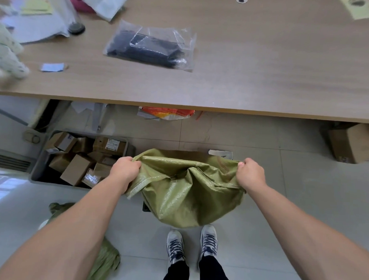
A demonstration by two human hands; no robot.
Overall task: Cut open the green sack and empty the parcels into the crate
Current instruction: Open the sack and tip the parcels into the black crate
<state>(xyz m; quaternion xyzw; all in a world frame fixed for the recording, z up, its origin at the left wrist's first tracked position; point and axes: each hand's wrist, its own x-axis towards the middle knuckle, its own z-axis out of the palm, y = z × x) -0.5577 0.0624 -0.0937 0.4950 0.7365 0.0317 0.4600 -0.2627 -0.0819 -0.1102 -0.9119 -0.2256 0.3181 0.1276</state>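
Both the left hand (124, 169) and right hand (250, 173) have a closed grip on the limp green sack (188, 194) at lower centre, while the crate (40, 170) at its left already holds parcels (78, 169), so emptying looks nearly done.

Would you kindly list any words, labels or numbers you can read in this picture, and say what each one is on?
No text here is legible.
White shipping label on a cardboard box in the grey crate: too small and blurred to read.
Sticker on another box in the crate: unreadable.
Yellow papers on the table: blurred.
Green sack: no print visible.
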